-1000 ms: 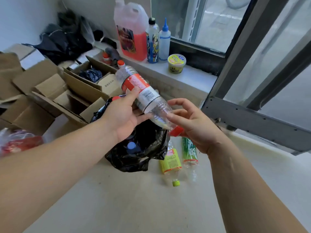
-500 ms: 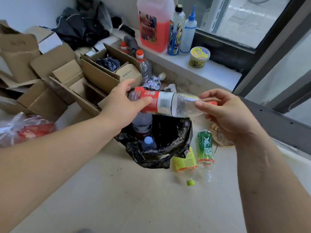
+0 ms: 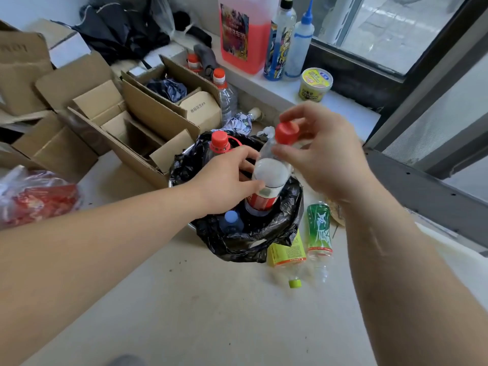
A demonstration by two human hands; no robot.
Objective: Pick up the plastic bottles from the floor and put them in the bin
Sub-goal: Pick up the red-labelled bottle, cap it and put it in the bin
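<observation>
Bottles are the business on this floor, and from where I stand the left side is all cardboard: several open boxes, flaps up, one with a dark crumpled bag in it. A red and clear plastic bag lies at the far left edge.

Next comes the bin, lined with a black bag that spills over its rim. I count three bottles in or entering it: one with a blue cap low inside, one with a red cap standing at the back, and the red-labelled bottle the person holds upright over the opening, its base already below the rim. The left hand has its fingers wrapped round that bottle's body. The right hand pinches its neck just under the red cap, thumb and forefinger closed on it, the other fingers spread loose.

Right of the bin two bottles lie on the floor side by side, touching: a yellow-labelled one with a lime cap, partly under the bag's edge, and a green-labelled one.

Behind, against the ledge, two more red-capped bottles stand. On the ledge sit a pink jug, two tall bottles and a yellow tub.
</observation>
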